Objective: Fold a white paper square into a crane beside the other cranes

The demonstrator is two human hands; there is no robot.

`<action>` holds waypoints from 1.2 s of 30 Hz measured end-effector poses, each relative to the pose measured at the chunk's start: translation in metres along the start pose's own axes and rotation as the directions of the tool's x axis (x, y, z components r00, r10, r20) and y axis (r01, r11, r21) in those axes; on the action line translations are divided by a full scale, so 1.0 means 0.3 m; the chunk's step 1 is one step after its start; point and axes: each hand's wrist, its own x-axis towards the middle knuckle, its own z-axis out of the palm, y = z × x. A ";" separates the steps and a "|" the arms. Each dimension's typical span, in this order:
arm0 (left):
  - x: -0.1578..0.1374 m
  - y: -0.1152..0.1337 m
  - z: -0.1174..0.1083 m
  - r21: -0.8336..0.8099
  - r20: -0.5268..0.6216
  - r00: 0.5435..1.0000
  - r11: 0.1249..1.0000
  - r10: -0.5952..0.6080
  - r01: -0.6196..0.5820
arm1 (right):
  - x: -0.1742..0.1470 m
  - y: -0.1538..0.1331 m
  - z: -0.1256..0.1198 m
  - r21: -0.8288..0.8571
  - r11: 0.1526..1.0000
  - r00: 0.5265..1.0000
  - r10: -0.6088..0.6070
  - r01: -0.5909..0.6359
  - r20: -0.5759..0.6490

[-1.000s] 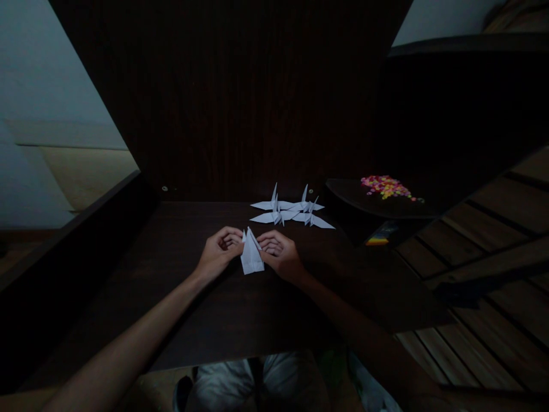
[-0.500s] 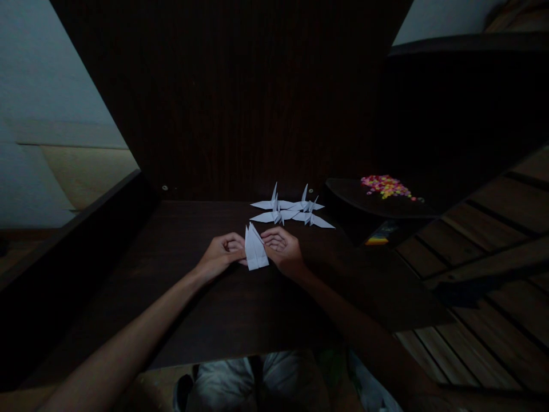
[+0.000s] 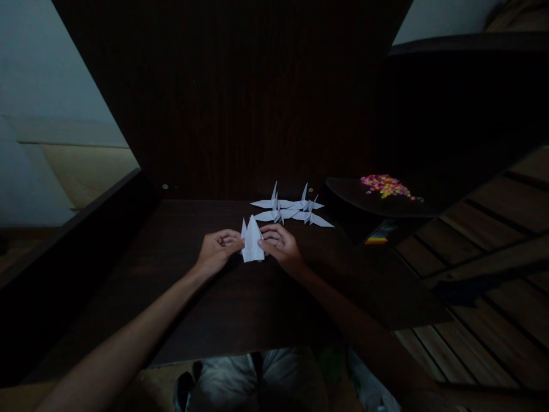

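A partly folded piece of white origami paper (image 3: pixel 253 243) is held upright between my two hands, its narrow points facing away from me. My left hand (image 3: pixel 219 250) pinches its left edge, thumb in front and fingers curled behind. On the right edge, my right hand (image 3: pixel 281 246) grips it with the thumb pressed on the front face. Just beyond, several finished white paper cranes (image 3: pixel 302 216) stand close together on the dark desk (image 3: pixel 193 229), wings overlapping. The folded paper covers part of the nearest crane's left wing.
A heap of small pink, red and yellow pieces (image 3: pixel 386 186) lies on a raised dark shelf (image 3: pixel 347 197) to the right. A dark panel (image 3: pixel 240 97) rises behind the desk. A low side board (image 3: pixel 77 223) borders the left, and wooden slats (image 3: pixel 493 229) show at right.
The folded paper has turned slightly and risen a little away from me, with its points spread differently. My right thumb has come onto its front face. The cranes stay put.
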 end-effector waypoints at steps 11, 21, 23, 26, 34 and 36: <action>-0.012 0.000 0.020 0.013 -0.123 0.992 1.000 0.012 -0.010 | -0.003 0.012 0.010 -0.015 0.996 0.990 -0.091 0.090 -0.108; -0.012 -0.010 0.011 0.099 -0.097 0.984 0.985 0.151 -0.142 | -0.004 0.039 0.005 -0.153 0.978 0.984 -0.153 0.139 -0.088; -0.014 -0.010 0.009 0.116 -0.093 0.983 0.982 0.161 -0.150 | -0.004 0.040 0.004 -0.150 0.979 0.985 -0.152 0.138 -0.084; -0.015 -0.007 0.009 0.125 -0.094 0.982 0.980 0.164 -0.152 | -0.004 0.040 0.005 -0.151 0.979 0.985 -0.151 0.137 -0.082; 0.001 -0.003 0.006 0.020 -0.036 0.997 0.997 0.071 -0.070 | -0.005 0.039 0.010 -0.142 0.982 0.986 -0.138 0.123 -0.098; 0.003 0.002 0.004 -0.003 0.000 0.999 0.999 0.038 -0.038 | -0.005 0.039 0.009 -0.140 0.982 0.987 -0.136 0.123 -0.090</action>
